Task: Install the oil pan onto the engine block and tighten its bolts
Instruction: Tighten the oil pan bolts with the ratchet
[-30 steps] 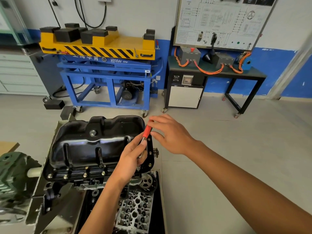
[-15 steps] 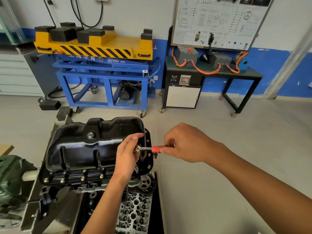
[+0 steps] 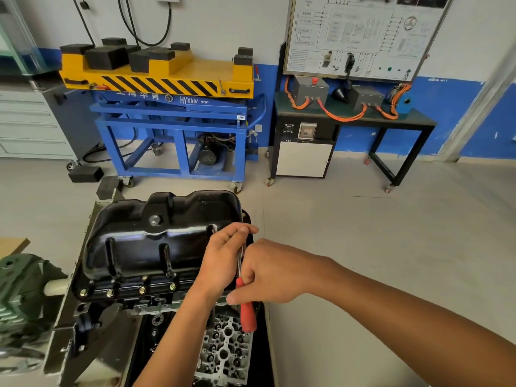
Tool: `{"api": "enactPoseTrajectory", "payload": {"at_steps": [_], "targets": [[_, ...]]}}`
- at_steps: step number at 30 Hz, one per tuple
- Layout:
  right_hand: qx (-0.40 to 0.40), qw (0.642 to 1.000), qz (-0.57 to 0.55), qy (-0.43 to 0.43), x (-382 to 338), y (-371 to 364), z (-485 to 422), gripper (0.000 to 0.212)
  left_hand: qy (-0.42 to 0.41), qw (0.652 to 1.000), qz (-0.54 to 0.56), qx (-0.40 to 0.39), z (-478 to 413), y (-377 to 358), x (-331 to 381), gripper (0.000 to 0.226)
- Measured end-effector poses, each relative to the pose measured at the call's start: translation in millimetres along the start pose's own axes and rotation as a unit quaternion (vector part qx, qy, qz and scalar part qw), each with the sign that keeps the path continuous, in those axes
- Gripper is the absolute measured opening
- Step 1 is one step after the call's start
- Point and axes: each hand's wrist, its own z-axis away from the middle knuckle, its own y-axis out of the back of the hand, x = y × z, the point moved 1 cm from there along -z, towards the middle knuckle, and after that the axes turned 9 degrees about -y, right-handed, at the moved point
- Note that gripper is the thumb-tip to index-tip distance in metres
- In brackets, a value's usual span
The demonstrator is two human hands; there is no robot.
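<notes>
Fingers (image 3: pixel 242 229) on red-handled ratchet (image 3: pixel 247 317) beside oil pan (image 3: pixel 156 247), cylinder head (image 3: pixel 226 346) beneath.

Blue lift cart (image 3: pixel 173 118): white lettering read "HYXNV", beside faint Chinese characters. The print on the wall diagram board (image 3: pixel 363 32) was illegible.

Item count, as sighted.
We count one oil pan (image 3: pixel 167 241), four bolts (image 3: pixel 142 289) along its near edge, one red-handled ratchet (image 3: pixel 247 317), one left hand (image 3: pixel 223 261), one right hand (image 3: pixel 275 272), one cylinder head (image 3: pixel 226 350), one blue lift cart (image 3: pixel 173 129), one diagram board (image 3: pixel 363 34).
</notes>
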Motion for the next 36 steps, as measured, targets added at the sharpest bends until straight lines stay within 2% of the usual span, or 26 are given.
{"api": "enactPoseTrajectory", "payload": {"at_steps": [7,14,18,21,26,31,36], "targets": [[-0.062,0.998,0.005,-0.033,13,10,8,0.046,0.007,0.999,0.003,-0.05,6,-3,1,0.027],[-0.07,0.992,0.071,-0.078,31,31,2,0.042,0.015,0.998,0.014,-0.059,8,2,2,0.029],[-0.058,0.986,0.132,-0.088,34,41,-6,0.032,0.036,0.997,0.026,-0.059,10,2,1,0.038],[-0.017,0.972,0.217,-0.091,33,47,-11,0.03,0.054,0.996,0.012,-0.062,13,2,2,0.04],[0.118,0.947,0.292,-0.067,29,49,-22,0.022,0.058,0.995,0.004,-0.08,13,1,5,0.032],[0.207,0.936,0.283,-0.044,27,48,-30,0.012,0.054,0.993,0.028,-0.101,14,-2,6,0.045],[0.223,0.95,0.22,-0.004,37,42,-29,0.017,0.056,0.993,0.045,-0.089,14,-1,5,0.045]]}}
